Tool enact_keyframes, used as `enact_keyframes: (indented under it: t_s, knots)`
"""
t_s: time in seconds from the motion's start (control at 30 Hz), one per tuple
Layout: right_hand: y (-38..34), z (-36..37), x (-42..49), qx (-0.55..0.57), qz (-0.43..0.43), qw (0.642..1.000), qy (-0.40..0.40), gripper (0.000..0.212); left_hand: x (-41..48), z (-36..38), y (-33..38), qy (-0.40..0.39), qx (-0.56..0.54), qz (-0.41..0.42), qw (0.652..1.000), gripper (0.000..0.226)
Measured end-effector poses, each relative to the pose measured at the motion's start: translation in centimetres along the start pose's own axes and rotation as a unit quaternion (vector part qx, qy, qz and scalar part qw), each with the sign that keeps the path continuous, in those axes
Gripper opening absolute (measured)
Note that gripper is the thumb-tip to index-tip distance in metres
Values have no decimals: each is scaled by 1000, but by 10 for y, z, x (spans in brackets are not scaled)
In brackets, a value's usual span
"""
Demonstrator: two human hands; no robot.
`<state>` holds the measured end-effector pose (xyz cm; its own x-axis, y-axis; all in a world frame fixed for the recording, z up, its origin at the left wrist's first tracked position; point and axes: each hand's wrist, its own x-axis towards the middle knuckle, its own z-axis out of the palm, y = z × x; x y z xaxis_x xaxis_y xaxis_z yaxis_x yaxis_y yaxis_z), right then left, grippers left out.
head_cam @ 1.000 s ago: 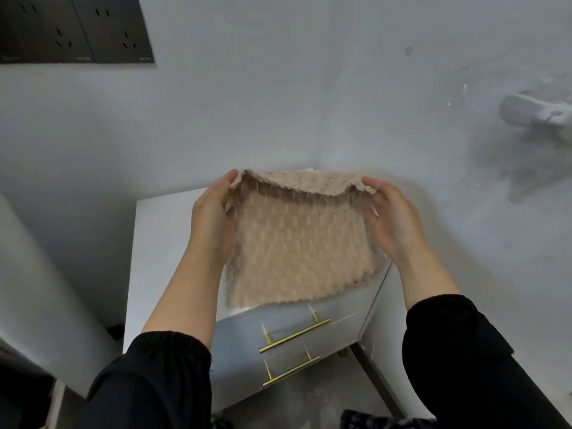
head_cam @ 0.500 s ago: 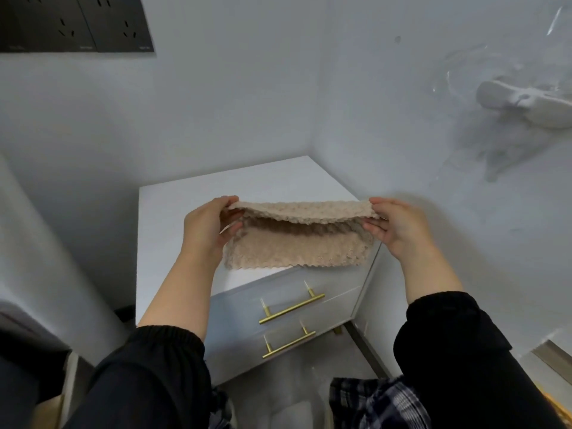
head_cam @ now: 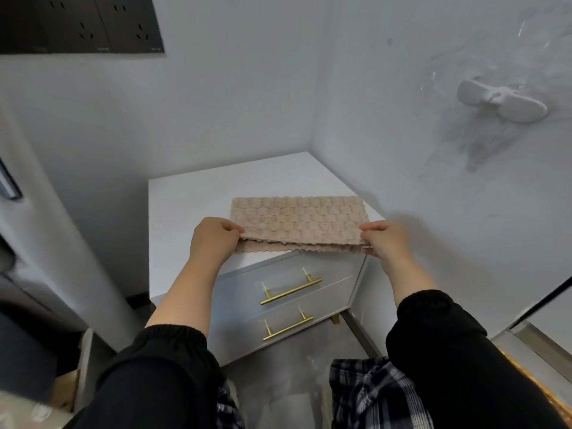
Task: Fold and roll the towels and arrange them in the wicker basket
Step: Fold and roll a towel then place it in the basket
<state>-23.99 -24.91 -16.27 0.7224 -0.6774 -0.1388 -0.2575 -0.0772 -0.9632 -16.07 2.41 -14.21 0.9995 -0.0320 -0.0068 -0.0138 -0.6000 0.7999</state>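
A beige textured towel [head_cam: 297,219], folded in half, lies flat on the white cabinet top [head_cam: 185,205] near its front right part. My left hand [head_cam: 213,239] pinches the towel's near left corner. The near right corner is pinched by my right hand [head_cam: 385,239]. Both layers' scalloped edges show along the side nearest me. No wicker basket is clearly in view.
The cabinet stands in a wall corner and has two drawers with gold handles [head_cam: 291,291]. A white wall fitting [head_cam: 501,102] sticks out at upper right. Dark sockets [head_cam: 80,23] sit at upper left. A grey appliance [head_cam: 37,258] stands to the left.
The towel, held up hanging in the air before, has been folded over and lowered flat onto the cabinet top. Both hands came down with it, still holding its corners.
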Motion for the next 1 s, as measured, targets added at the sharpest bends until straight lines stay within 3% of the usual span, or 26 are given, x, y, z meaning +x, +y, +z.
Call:
enact_keyframes:
  t_s: [0.23,0.33,0.4,0.53,0.63,0.7,0.8,0.9,1.0]
  knots:
    - [6,-2,5,-19,29,999,-2,26,4,6,-2,10,99,-2,995,26]
    - [10,-3,9,-37,67,997,-2,20,3,10,-2,81,206,57,974,18]
    - [12,-2,10,-48,104,993,-26,14,1,16,2,114,207,135,962,22]
    - [13,1,11,32,177,981,-70,25,-5,39,10,-11,242,278,930,39]
    - [14,2,13,67,188,978,-64,24,-10,56,8,-126,300,295,898,48]
    - [13,2,13,77,170,981,-49,16,-13,60,10,-143,331,306,881,51]
    - [3,-1,11,148,93,984,-27,7,-19,53,28,-115,264,315,904,39]
    - [-18,-4,-1,216,20,975,-54,8,-31,45,40,-165,130,268,940,27]
    - [-36,-7,-17,191,-48,974,-116,15,-32,42,42,-78,43,242,966,16]
